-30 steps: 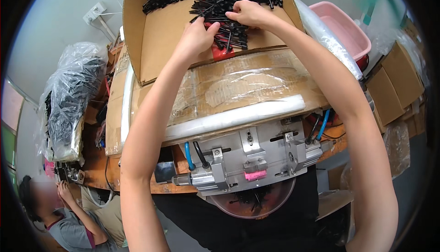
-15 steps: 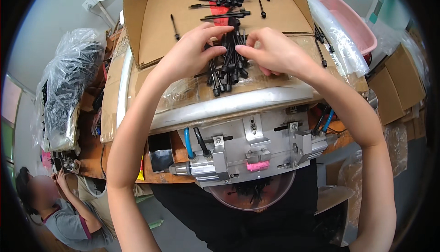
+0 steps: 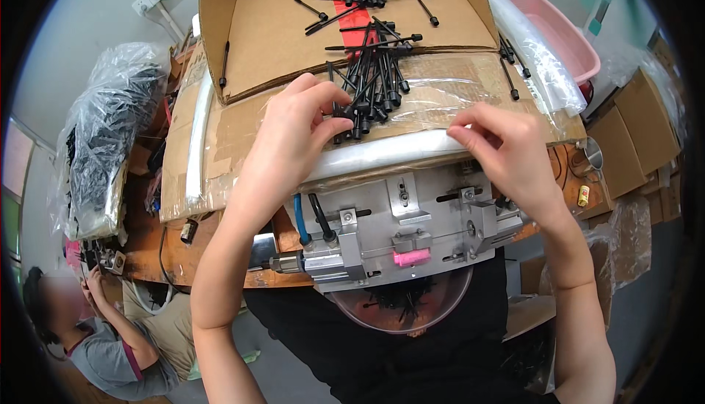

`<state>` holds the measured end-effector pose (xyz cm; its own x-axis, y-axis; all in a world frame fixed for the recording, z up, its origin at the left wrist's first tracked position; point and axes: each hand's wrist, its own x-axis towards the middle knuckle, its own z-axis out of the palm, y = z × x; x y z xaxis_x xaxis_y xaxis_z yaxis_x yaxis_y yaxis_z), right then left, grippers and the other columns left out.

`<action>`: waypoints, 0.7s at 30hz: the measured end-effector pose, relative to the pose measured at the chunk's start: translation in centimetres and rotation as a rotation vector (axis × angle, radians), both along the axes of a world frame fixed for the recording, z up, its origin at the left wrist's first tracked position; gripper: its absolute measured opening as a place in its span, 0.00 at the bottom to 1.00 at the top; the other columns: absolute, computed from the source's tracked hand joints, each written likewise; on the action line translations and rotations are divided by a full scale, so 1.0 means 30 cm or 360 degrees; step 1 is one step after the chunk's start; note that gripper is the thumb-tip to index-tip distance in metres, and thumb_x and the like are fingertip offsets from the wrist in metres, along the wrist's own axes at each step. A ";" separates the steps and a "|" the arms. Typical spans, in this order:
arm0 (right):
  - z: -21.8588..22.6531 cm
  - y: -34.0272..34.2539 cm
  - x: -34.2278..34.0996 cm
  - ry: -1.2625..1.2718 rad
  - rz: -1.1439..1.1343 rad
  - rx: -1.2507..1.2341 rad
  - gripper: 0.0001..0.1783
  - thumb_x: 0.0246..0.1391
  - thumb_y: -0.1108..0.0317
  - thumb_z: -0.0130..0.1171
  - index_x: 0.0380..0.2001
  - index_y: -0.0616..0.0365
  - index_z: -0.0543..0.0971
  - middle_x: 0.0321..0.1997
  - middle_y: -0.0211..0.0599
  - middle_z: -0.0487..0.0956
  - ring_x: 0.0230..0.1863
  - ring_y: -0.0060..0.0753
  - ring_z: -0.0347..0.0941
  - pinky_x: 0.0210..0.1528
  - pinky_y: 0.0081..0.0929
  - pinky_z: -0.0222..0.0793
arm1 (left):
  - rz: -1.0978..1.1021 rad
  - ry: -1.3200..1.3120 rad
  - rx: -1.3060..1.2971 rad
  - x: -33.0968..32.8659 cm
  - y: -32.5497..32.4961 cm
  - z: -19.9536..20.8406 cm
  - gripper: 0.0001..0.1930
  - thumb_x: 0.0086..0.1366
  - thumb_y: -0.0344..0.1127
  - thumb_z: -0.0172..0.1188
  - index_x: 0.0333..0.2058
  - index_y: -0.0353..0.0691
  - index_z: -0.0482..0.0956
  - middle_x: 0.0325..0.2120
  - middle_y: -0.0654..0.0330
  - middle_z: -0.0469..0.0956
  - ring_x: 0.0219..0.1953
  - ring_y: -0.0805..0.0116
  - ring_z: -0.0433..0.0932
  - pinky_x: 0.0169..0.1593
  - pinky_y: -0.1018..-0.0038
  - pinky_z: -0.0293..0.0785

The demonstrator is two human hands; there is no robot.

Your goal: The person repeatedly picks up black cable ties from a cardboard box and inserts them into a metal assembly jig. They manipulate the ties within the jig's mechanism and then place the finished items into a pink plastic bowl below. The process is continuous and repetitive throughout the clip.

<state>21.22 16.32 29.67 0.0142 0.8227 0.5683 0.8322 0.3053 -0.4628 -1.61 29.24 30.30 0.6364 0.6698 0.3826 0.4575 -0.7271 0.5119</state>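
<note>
Left hand (image 3: 294, 136) pinching black pins (image 3: 371, 81) below brown cardboard box (image 3: 257, 37); right hand (image 3: 507, 158) loosely curled, empty.

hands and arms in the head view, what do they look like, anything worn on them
Both forearms are bare up to the lower edge of the picture: no sleeves show. The left hand and the right hand wear no gloves, and no rings, watch or wristbands can be seen. The nails look short and unpainted. Below the arms the person wears a black top.
</note>
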 end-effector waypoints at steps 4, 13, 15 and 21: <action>0.015 0.011 -0.021 -0.0042 0.0146 0.0167 0.04 0.51 0.73 0.63 0.28 0.61 0.79 0.22 0.42 0.76 0.25 0.43 0.74 0.28 0.33 0.67 | 0.0035 -0.0135 0.0047 -0.035 -0.002 0.034 0.15 0.55 0.23 0.65 0.42 0.39 0.81 0.29 0.65 0.71 0.27 0.77 0.65 0.34 0.79 0.66; 0.060 0.342 -0.207 -0.0613 0.0491 0.0375 0.13 0.47 0.63 0.66 0.22 0.61 0.75 0.26 0.41 0.78 0.30 0.51 0.75 0.33 0.42 0.69 | 0.0395 -0.0051 0.0348 -0.120 0.190 -0.012 0.10 0.59 0.25 0.61 0.40 0.37 0.81 0.34 0.52 0.75 0.32 0.58 0.75 0.40 0.67 0.73; 0.157 0.369 -0.300 -0.1083 0.0384 -0.0285 0.11 0.43 0.65 0.68 0.24 0.61 0.80 0.25 0.46 0.80 0.34 0.52 0.78 0.36 0.41 0.73 | 0.0694 0.0136 0.0808 -0.175 0.295 -0.057 0.10 0.59 0.28 0.62 0.41 0.39 0.80 0.36 0.52 0.75 0.35 0.57 0.75 0.42 0.67 0.73; 0.181 0.492 -0.246 -0.0125 0.0767 -0.0755 0.14 0.52 0.62 0.64 0.32 0.63 0.84 0.21 0.34 0.79 0.24 0.19 0.73 0.29 0.22 0.69 | 0.0747 0.0337 0.0566 -0.254 0.363 -0.054 0.11 0.58 0.28 0.63 0.41 0.40 0.79 0.35 0.52 0.75 0.38 0.56 0.76 0.43 0.66 0.73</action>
